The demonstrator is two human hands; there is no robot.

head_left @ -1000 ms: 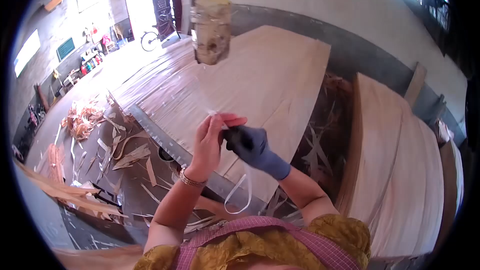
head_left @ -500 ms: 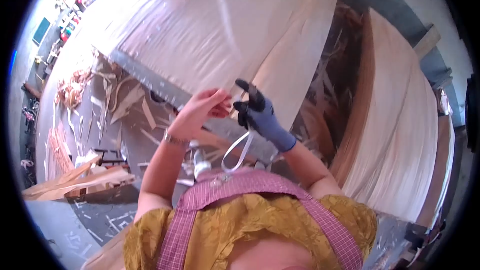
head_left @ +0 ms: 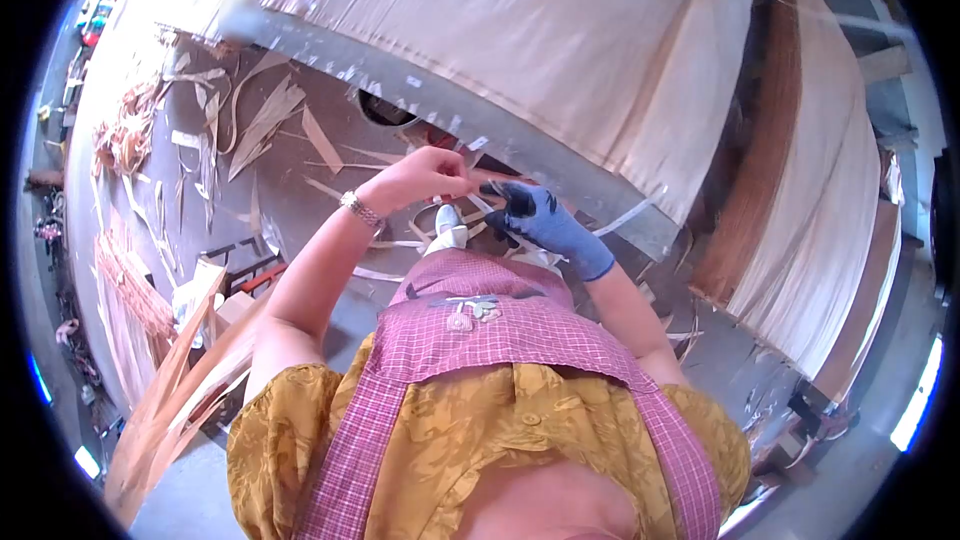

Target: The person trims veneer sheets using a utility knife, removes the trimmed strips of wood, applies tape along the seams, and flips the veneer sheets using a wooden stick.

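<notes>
My left hand (head_left: 428,180), bare with a metal watch on the wrist, is closed with its fingertips pinched, close to my right hand. What it pinches, if anything, is too small to make out. My right hand (head_left: 535,215), in a blue glove with black fingertips, has its fingers bent together around a narrow white strip. Part of the white strip (head_left: 625,218) shows beyond the glove on the right. Both hands are in front of my checked apron (head_left: 500,340), short of the edge of the table (head_left: 560,175) bearing thin pale wood veneer sheets (head_left: 520,30).
A second stack of veneer (head_left: 800,180) stands at the right. Torn veneer scraps (head_left: 265,125) litter the floor at the left, and long wood strips (head_left: 185,390) lean at the lower left. A dark round opening (head_left: 385,108) shows beneath the table edge.
My view has tilted down and back from the table, so more floor shows. Both hands are now lower relative to the veneer, and the right fingers have bent in from pointing out.
</notes>
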